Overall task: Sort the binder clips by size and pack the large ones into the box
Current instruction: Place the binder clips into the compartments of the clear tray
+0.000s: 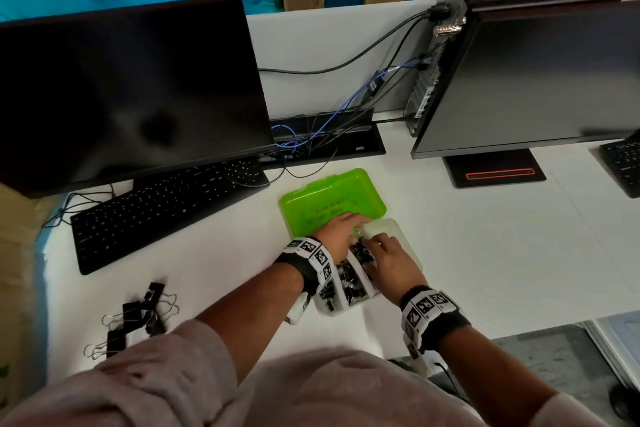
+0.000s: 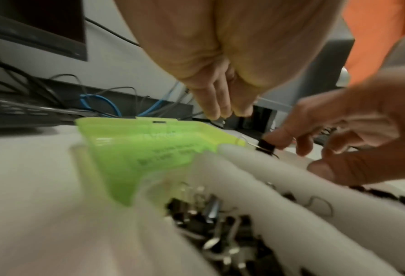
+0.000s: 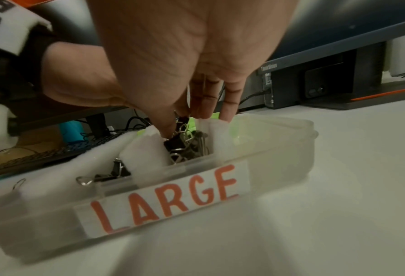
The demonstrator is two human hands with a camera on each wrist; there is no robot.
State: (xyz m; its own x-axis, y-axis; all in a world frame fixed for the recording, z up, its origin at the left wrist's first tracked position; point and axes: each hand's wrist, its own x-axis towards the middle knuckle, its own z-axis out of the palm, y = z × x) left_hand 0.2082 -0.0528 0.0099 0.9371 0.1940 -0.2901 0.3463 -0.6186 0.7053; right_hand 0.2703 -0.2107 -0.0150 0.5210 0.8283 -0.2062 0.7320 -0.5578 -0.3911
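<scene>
A translucent box (image 1: 414,255) with a "LARGE" label (image 3: 163,198) stands on the white desk, its green lid (image 1: 332,198) folded open behind it. White foam dividers (image 3: 147,149) split it into compartments that hold several black binder clips (image 1: 353,288). My right hand (image 3: 189,117) reaches down into one compartment and pinches a black clip (image 3: 183,119) between thumb and fingers. My left hand (image 1: 353,218) lies over the box's far edge by the lid with its fingers (image 2: 214,110) straight and pointing down. Several large clips (image 1: 138,315) lie loose on the desk at the left.
A black keyboard (image 1: 166,211) and a dark monitor (image 1: 131,90) stand at the left. A cable tray (image 1: 329,139) lies behind the lid, and a second monitor (image 1: 536,80) with a computer tower is at the right. The desk's front edge (image 1: 519,326) runs close by on the right.
</scene>
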